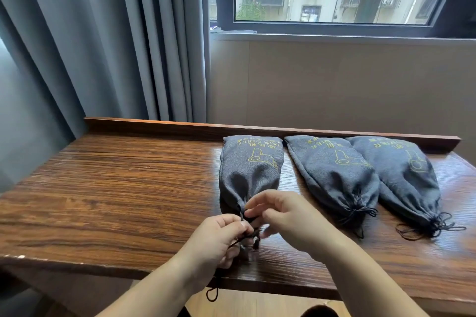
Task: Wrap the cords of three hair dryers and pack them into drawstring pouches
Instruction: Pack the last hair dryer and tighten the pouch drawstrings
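1. Long brown wood-grain table (116,188) with a raised back rail, set against the wall under a window; grey pleated curtain (90,33) hangs to the left.
2. Three grey fabric drawstring pouches, all bulging as if filled, lying side by side along the back rail with mouths toward the person: left pouch (251,172), middle pouch (332,177), right pouch (401,175). The middle and right mouths are cinched, cords trailing loose. No hair dryer is visible; presumably they are inside.
3. Right hand (286,216), at the gathered mouth of the left pouch, fingertips pinching the neck or cord there; which of the two cannot be told.
4. Left hand (219,239), fingers curled round the thin black drawstring cord (244,235), a loop of which hangs below the table edge.
5. Handling note, as judgement: final pouch being closed. Steady the neck with the right hand, draw the cord straight toward the body, gather evenly, then knot snugly.
6. Markings: yellow print on each pouch, upside down from here, reads "HAIR DRIER" with Chinese characters and a dryer outline.
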`<control>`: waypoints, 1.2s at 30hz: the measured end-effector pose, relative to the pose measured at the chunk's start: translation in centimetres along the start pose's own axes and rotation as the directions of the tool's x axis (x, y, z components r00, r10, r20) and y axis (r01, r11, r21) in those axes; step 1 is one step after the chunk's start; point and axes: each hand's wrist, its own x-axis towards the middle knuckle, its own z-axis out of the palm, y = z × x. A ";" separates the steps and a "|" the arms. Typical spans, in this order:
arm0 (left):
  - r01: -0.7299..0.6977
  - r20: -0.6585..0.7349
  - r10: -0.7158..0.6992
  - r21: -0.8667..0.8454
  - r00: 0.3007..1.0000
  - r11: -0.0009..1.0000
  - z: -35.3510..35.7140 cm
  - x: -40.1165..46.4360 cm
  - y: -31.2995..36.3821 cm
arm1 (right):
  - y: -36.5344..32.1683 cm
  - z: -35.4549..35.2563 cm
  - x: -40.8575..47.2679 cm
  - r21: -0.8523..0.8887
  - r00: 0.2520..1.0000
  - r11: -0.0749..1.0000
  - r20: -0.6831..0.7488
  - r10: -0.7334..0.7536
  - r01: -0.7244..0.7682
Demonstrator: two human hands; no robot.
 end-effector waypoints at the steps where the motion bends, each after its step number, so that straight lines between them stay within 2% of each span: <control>1: 0.010 0.005 -0.010 -0.024 1.000 1.000 0.0 0.0 0.0 | 0.1 -0.1 -0.1 -0.104 0.999 0.994 0.031 -0.036 0.039; 2: 0.019 0.011 -0.019 -0.048 1.000 0.999 0.0 0.0 0.0 | 0.1 -0.2 -0.2 -0.216 0.995 0.972 0.024 -0.094 0.097; 4: 0.033 0.014 -0.032 -0.088 0.999 0.996 -0.1 0.1 0.1 | 0.2 -0.7 -0.2 -0.396 0.964 0.896 -0.086 -0.253 0.199; 5: 0.037 0.012 -0.036 -0.103 0.999 0.994 -0.1 0.1 0.3 | 0.4 -1.1 -0.2 -0.443 0.932 0.871 -0.175 -0.318 0.214; 7: 0.036 0.015 -0.035 -0.135 0.999 0.990 -0.2 0.3 0.6 | 1.1 -1.6 0.0 -0.476 0.895 0.868 -0.311 -0.319 0.144; 9: 0.028 0.022 -0.025 -0.169 0.999 0.985 -0.3 0.4 0.9 | 2.0 -1.4 0.0 -0.392 0.942 0.918 -0.283 -0.181 0.059; 11: 0.018 0.030 -0.013 -0.194 0.999 0.981 -0.2 0.7 1.2 | 2.8 -0.4 -0.3 -0.185 0.988 0.982 -0.141 -0.070 0.043; 13: 0.006 0.037 0.002 -0.194 0.999 0.981 0.0 0.8 1.3 | 3.3 0.8 -0.6 0.031 0.999 0.999 -0.026 -0.043 0.044; 15: -0.014 0.029 0.018 -0.160 0.999 0.987 -0.1 0.9 1.3 | 4.0 1.8 -0.4 0.122 0.997 0.990 -0.019 -0.075 0.077; 18: -0.062 -0.016 0.062 -0.020 0.998 0.998 -0.3 0.8 1.2 | 4.5 1.9 -0.3 0.151 0.986 0.979 -0.113 -0.119 0.135; 19: -0.076 -0.027 0.077 0.034 0.997 0.997 -0.5 0.7 1.2 | 4.4 1.7 -0.4 0.080 0.978 0.984 -0.147 -0.145 0.158; 21: -0.125 -0.041 0.134 0.167 0.990 0.978 -1.0 0.7 1.2 | 4.6 0.8 -0.6 -0.241 0.955 0.953 -0.187 -0.230 0.183; 23: -0.217 -0.072 0.270 0.417 0.960 0.882 -1.9 0.8 1.2 | 4.7 -0.4 -1.0 -0.586 0.924 0.790 -0.173 -0.340 0.181; 24: -0.252 -0.071 0.344 0.546 0.936 0.799 -2.5 0.8 1.2 | 4.7 -1.0 -1.1 -0.675 0.918 0.716 -0.149 -0.369 0.178; 26: -0.288 -0.028 0.406 0.663 0.913 0.692 -3.4 0.9 1.3 | 4.8 -2.3 -1.1 -0.742 0.916 0.648 -0.121 -0.382 0.172; 30: -0.294 0.022 0.452 0.786 0.892 0.543 -4.6 1.6 1.4 | 5.6 -4.6 -0.4 -0.775 0.895 0.614 -0.158 -0.418 0.149; 34: -0.306 0.036 0.475 0.806 0.879 0.506 -5.4 2.0 1.4 | 7.0 -5.7 -0.2 -0.797 0.902 0.595 -0.179 -0.394 0.101; 36: -0.302 0.049 0.493 0.841 0.868 0.448 -5.5 2.2 1.3 | 7.2 -5.8 -0.1 -0.826 0.897 0.558 -0.185 -0.400 0.079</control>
